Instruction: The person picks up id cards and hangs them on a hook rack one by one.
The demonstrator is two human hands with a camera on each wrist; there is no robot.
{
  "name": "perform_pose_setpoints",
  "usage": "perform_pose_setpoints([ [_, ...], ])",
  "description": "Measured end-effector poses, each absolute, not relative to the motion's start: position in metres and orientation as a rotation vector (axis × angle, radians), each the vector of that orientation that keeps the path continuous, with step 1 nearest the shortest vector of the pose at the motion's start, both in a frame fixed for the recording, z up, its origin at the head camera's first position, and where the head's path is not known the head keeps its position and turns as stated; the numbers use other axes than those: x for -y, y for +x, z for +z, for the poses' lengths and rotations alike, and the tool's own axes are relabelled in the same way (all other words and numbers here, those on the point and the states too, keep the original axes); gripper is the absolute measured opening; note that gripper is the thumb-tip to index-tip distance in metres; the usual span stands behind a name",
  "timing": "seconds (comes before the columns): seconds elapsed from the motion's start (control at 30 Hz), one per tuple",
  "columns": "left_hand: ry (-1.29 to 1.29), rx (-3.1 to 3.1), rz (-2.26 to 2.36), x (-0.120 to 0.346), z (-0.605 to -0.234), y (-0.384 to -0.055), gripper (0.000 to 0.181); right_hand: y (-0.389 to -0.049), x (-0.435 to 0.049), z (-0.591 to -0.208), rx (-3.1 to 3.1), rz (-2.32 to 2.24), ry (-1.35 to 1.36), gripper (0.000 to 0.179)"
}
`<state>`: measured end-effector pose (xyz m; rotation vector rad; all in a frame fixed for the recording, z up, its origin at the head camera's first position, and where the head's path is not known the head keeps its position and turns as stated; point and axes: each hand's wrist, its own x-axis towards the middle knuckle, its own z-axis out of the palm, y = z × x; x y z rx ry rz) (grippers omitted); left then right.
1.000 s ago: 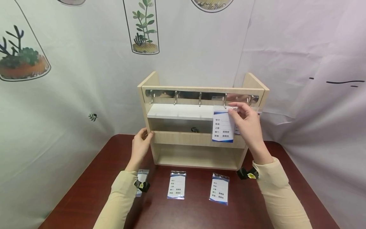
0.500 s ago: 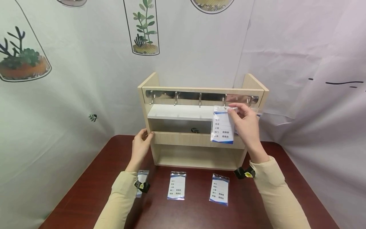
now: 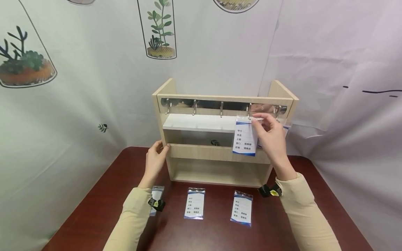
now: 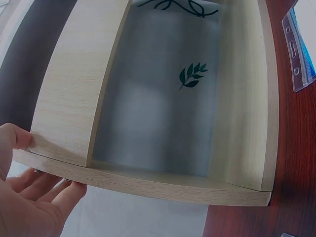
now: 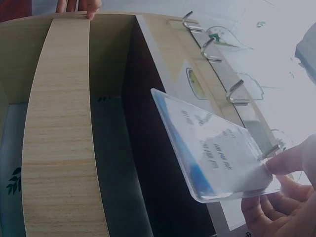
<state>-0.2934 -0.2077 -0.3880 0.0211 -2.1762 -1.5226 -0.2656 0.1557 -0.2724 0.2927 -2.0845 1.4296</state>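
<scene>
My right hand (image 3: 272,141) pinches a clear-sleeved name badge (image 3: 244,139) by its top right corner. The badge hangs upright just below the fourth hook (image 3: 249,111); whether its slot is over the hook tip I cannot tell. In the right wrist view, thumb and fingers grip the badge (image 5: 212,153) near that hook. Behind my right hand, a second badge (image 3: 285,130) shows only in part near the fifth hook (image 3: 278,112). My left hand (image 3: 155,158) grips the left side panel of the wooden shelf (image 3: 216,153), its thumb on the front and its fingers behind (image 4: 59,197).
Three more badges lie on the dark red table (image 3: 176,233): a left one (image 3: 157,197) partly under my left wrist, a middle one (image 3: 194,204) and a right one (image 3: 242,208). Further hooks (image 3: 194,107) line the metal strip. A printed white curtain (image 3: 220,52) stands behind.
The badge tilts slightly in my right hand and swings back, staying by the fourth hook. My left hand keeps its place on the shelf. The head view shifts slightly.
</scene>
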Motion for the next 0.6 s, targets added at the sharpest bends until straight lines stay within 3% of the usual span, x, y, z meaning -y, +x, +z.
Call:
perform_pose_setpoints([
  [0.6, 0.025, 2.162, -1.542, 0.208, -0.387, -0.294, 0.037, -0.256, -0.175, -0.289, 2.099, 1.385, 0.329, 0.027],
])
